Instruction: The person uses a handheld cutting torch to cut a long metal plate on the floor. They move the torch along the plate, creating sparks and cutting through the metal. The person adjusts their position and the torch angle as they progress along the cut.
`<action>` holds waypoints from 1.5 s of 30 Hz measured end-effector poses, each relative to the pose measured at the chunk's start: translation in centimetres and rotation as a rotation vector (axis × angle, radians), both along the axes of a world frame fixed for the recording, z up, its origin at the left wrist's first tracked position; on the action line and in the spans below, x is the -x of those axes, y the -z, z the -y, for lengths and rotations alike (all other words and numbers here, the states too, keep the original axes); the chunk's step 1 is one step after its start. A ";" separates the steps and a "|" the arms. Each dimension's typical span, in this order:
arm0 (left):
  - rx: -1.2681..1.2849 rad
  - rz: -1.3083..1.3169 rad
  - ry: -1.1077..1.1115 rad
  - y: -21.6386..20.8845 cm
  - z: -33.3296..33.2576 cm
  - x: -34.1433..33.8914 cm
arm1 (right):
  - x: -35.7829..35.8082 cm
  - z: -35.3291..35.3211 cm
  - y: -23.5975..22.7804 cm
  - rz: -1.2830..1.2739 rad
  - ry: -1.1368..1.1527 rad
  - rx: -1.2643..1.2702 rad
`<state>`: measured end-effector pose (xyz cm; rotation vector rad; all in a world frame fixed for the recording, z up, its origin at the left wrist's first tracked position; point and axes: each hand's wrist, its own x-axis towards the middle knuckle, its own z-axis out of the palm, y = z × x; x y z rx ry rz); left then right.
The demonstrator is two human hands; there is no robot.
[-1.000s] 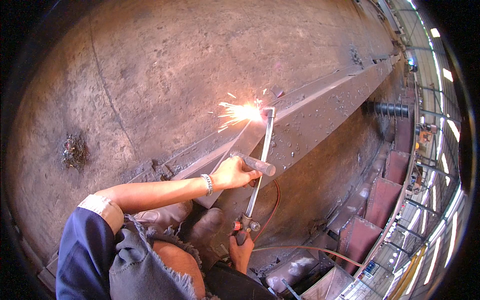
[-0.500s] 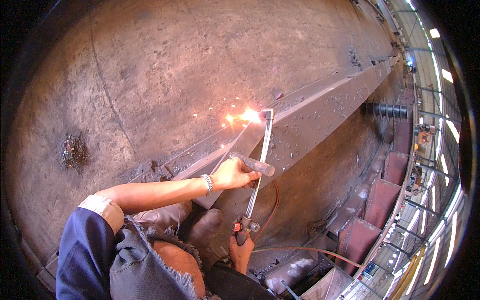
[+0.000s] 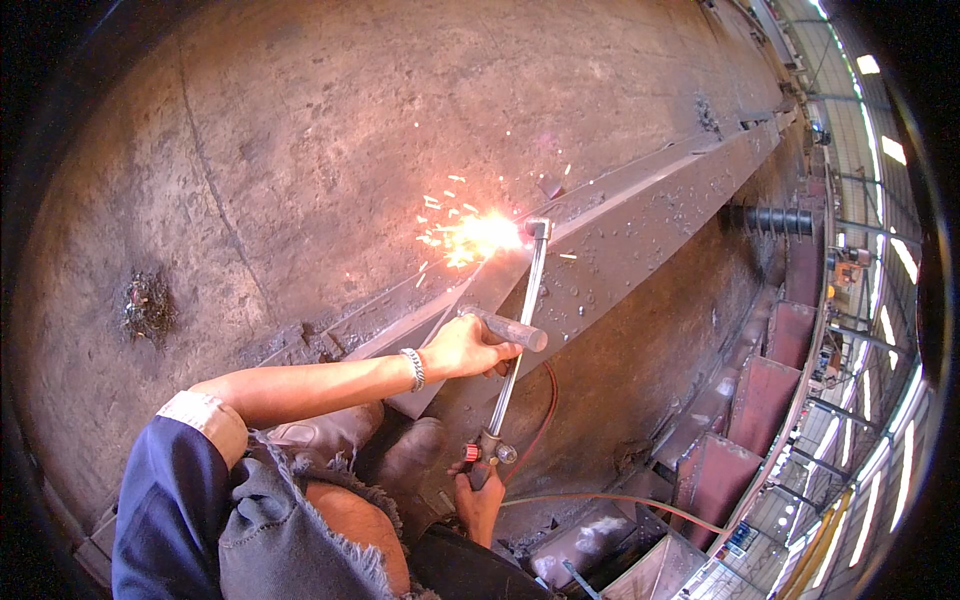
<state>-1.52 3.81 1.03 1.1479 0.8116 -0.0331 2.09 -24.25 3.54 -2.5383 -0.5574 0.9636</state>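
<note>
A cutting torch (image 3: 529, 300) slants up from my right hand to its angled head, which is at the edge of a long steel beam (image 3: 640, 225). Bright flame and sparks (image 3: 482, 238) burst out to the left of the head. My right hand (image 3: 480, 500) is closed around the torch's handle, just below the valve knobs (image 3: 490, 452). Further up, my left hand (image 3: 468, 347), with a chain bracelet at the wrist, is closed at the torch's tubes. A short round metal bar (image 3: 518, 331) lies against its fingers, crossing the tubes; part of it is hidden.
A red hose (image 3: 600, 497) runs right from near the torch handle. Reddish steel pieces (image 3: 765, 395) stand along the right side. A black coiled spring-like part (image 3: 770, 220) sits beyond the beam. A small heap of debris (image 3: 148, 305) lies on the floor at left.
The flame glare and spray of sparks have grown larger, spreading left. My right hand and the torch's valve end have shifted very slightly left; my left hand stays in place.
</note>
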 end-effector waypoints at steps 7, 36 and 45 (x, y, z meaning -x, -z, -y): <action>-0.030 -0.034 0.008 -0.1 -0.1 0.1 | 0.2 -1.3 -1.3 -0.039 0.019 -0.013; 0.001 0.090 -0.077 2.6 1.0 -0.7 | 0.2 -1.8 -1.2 0.059 0.033 0.003; 0.046 0.094 -0.081 2.0 0.9 -0.7 | 0.3 -2.1 -1.6 0.063 0.047 -0.012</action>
